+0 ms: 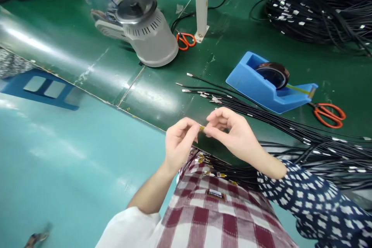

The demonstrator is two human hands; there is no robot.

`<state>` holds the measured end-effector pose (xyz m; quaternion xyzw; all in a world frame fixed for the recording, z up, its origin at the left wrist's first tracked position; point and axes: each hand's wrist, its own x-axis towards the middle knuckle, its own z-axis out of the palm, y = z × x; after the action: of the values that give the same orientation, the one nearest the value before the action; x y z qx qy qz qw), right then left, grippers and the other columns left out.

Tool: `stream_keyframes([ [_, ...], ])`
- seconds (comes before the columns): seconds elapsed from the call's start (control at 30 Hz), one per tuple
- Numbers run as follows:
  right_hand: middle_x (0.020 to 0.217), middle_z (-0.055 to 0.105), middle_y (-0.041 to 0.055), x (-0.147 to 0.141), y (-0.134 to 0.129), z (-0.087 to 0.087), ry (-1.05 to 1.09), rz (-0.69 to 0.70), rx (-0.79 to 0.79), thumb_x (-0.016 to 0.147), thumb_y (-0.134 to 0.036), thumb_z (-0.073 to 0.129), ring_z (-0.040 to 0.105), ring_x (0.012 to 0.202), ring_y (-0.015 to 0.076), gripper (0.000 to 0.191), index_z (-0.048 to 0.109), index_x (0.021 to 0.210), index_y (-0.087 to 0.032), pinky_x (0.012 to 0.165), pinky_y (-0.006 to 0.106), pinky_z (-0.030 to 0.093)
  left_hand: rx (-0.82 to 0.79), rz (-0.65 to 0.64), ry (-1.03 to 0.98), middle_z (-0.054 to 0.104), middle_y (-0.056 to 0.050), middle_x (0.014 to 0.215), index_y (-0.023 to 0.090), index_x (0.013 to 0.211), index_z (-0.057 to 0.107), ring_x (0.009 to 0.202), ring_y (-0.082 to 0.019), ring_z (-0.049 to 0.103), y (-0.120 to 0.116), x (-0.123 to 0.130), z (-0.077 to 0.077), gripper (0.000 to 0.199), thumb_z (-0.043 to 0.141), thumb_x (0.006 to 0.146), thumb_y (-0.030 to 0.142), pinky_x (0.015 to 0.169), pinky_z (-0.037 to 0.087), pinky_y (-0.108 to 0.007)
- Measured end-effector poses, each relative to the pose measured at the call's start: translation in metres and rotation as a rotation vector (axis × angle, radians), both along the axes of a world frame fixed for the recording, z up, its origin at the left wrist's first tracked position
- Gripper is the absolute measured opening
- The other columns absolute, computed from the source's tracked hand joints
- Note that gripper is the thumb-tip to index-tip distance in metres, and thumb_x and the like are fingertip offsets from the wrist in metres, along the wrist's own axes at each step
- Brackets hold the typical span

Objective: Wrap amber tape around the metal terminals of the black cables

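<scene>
Over the table's front edge, my left hand (pixel 181 139) pinches the end of a thin black cable, mostly hidden by the fingers. A small piece of amber tape (pixel 202 127) shows between my two hands. My right hand (pixel 229 131) is closed at the tape's right side, its thumb tip against it and its index finger raised. Just beyond lies a bundle of black cables (pixel 247 109) with light-coloured ends. Across my lap rest more black cables (pixel 229 166), several with amber tape at their ends. A blue tape dispenser (pixel 261 87) holding an amber roll (pixel 273 74) stands behind the bundle.
Orange-handled scissors (pixel 329 115) lie right of the dispenser, another orange-handled pair (pixel 186 41) by a white post (pixel 201 4). A grey round machine (pixel 154 35) stands at the back. Coiled black cables (pixel 316 11) fill the back right. The green table's edge (pixel 116 105) runs diagonally.
</scene>
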<state>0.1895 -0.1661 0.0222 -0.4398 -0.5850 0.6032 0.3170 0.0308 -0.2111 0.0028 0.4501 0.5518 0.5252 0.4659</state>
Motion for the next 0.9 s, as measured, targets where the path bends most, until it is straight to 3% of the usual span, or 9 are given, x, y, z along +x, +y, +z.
stream_keyframes([
  [0.07, 0.076, 0.067, 0.0, 0.0, -0.001, -0.002, 0.052, 0.02, -0.087, 0.081, -0.027, 0.07, 0.067, 0.066, 0.0147, 0.019, 0.055, 0.091, -0.02, 0.067, 0.03, 0.057, -0.008, -0.021, -0.012, 0.052, 0.003, 0.06, 0.018, 0.07, 0.059, 0.053, -0.01, 0.048, 0.0, 0.0, -0.002, 0.022, 0.059, 0.09, 0.027, 0.053, 0.039, -0.024],
  [0.1, 0.077, 0.068, 0.0004, 0.0, -0.003, -0.003, 0.024, 0.0, -0.057, 0.081, -0.027, 0.069, 0.067, 0.067, 0.0151, 0.019, 0.055, 0.091, -0.02, 0.068, 0.03, 0.056, -0.012, -0.024, -0.018, 0.051, 0.003, 0.06, 0.018, 0.069, 0.058, 0.054, -0.01, 0.046, 0.0, 0.001, -0.002, 0.023, 0.058, 0.09, 0.027, 0.054, 0.038, -0.024],
  [0.23, 0.084, 0.07, 0.0025, -0.004, -0.011, -0.004, -0.274, -0.127, 0.354, 0.085, -0.024, 0.066, 0.067, 0.079, 0.0178, 0.007, 0.061, 0.091, -0.024, 0.082, 0.037, 0.052, -0.003, -0.013, -0.008, 0.048, 0.003, 0.061, 0.018, 0.068, 0.055, 0.057, -0.011, 0.043, 0.001, 0.003, -0.004, 0.025, 0.058, 0.091, 0.029, 0.056, 0.035, -0.025],
  [0.27, 0.084, 0.07, 0.0023, -0.005, -0.012, -0.004, -0.295, -0.132, 0.385, 0.086, -0.024, 0.066, 0.066, 0.078, 0.0177, 0.006, 0.061, 0.09, -0.024, 0.082, 0.037, 0.052, 0.003, -0.01, 0.0, 0.047, 0.003, 0.061, 0.018, 0.068, 0.055, 0.057, -0.011, 0.042, 0.001, 0.003, -0.004, 0.026, 0.057, 0.091, 0.029, 0.057, 0.035, -0.025],
  [0.43, 0.075, 0.064, -0.0014, -0.01, -0.01, -0.005, -0.042, -0.108, 0.097, 0.082, -0.024, 0.067, 0.064, 0.066, 0.0137, 0.012, 0.056, 0.085, -0.021, 0.064, 0.027, 0.054, 0.023, -0.039, 0.014, 0.046, 0.003, 0.063, 0.019, 0.067, 0.051, 0.059, -0.012, 0.041, 0.001, 0.003, -0.004, 0.028, 0.054, 0.093, 0.029, 0.059, 0.035, -0.027],
  [0.6, 0.087, 0.068, 0.0006, -0.003, -0.009, -0.005, -0.185, -0.094, 0.298, 0.088, -0.027, 0.064, 0.064, 0.077, 0.0137, 0.008, 0.061, 0.092, -0.021, 0.075, 0.028, 0.052, 0.035, -0.038, -0.054, 0.046, 0.002, 0.063, 0.019, 0.067, 0.052, 0.058, -0.012, 0.041, 0.004, 0.004, -0.005, 0.027, 0.056, 0.092, 0.029, 0.058, 0.034, -0.027],
  [0.73, 0.08, 0.069, 0.0004, 0.006, -0.008, -0.003, -0.31, 0.11, 0.245, 0.095, -0.031, 0.053, 0.064, 0.071, 0.0143, 0.017, 0.064, 0.088, -0.021, 0.069, 0.028, 0.05, -0.022, -0.061, -0.162, 0.043, 0.003, 0.059, 0.019, 0.065, 0.053, 0.054, -0.011, 0.038, 0.008, 0.004, -0.007, 0.027, 0.058, 0.09, 0.03, 0.053, 0.032, -0.027],
  [0.9, 0.07, 0.066, -0.0002, 0.005, -0.01, -0.005, -0.311, 0.103, 0.293, 0.096, -0.03, 0.05, 0.06, 0.064, 0.0137, 0.024, 0.063, 0.079, -0.02, 0.064, 0.027, 0.046, -0.024, -0.077, -0.148, 0.044, 0.002, 0.062, 0.019, 0.065, 0.052, 0.058, -0.012, 0.039, 0.009, 0.004, -0.006, 0.027, 0.058, 0.089, 0.03, 0.057, 0.033, -0.027],
])
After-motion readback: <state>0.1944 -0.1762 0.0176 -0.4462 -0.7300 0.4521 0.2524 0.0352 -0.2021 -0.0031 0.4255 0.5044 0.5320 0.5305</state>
